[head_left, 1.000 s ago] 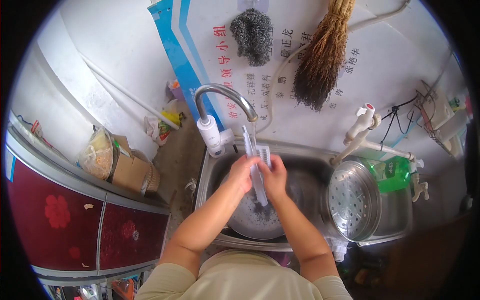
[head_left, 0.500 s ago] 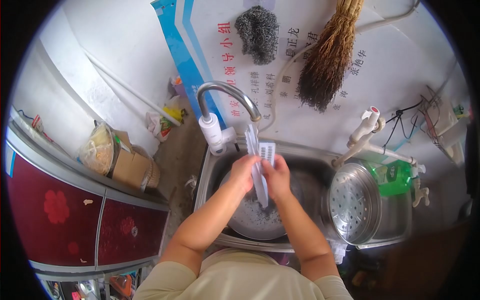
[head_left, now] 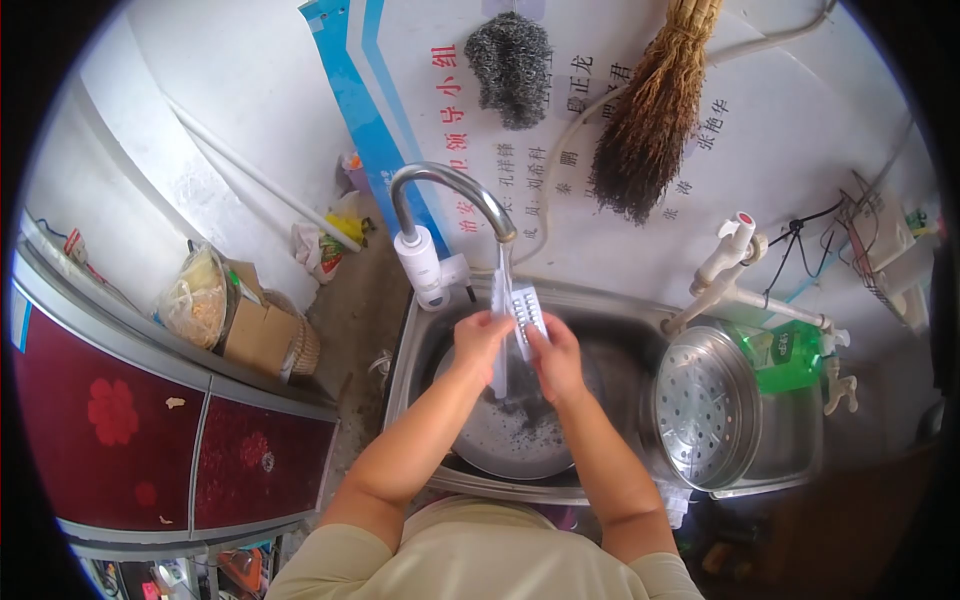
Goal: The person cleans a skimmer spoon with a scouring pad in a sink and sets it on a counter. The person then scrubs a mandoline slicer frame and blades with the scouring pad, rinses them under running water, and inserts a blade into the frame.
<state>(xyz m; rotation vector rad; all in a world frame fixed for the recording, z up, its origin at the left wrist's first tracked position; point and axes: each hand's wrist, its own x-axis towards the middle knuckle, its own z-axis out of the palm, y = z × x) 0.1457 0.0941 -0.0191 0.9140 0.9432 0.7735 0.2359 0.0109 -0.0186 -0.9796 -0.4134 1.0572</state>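
Observation:
Both hands are over the sink, under the curved faucet (head_left: 455, 180). My left hand (head_left: 480, 343) is closed round a long, narrow, whitish strip (head_left: 500, 375) that stands upright below the spout. In the fingers of my right hand (head_left: 556, 355) is a small white plate with rows of holes (head_left: 527, 312), like a grater plate. It tilts beside the strip, close to the left fingertips. What looks like a thin stream of water falls from the spout onto the strip. Beneath my hands lies a wide round metal pan (head_left: 500, 455) with dark bits in it.
A perforated steamer tray (head_left: 705, 410) leans at the right of the sink (head_left: 620, 470). Behind it stands a green detergent bottle (head_left: 790, 357), near the white pipe and tap (head_left: 735, 240). A steel-wool scourer (head_left: 510, 70) and a straw brush (head_left: 655, 120) hang on the wall.
The plate with holes has turned to a tilt and come lower, showing more of its face. The strip now stands straighter under the spout. Both hands stay over the pan.

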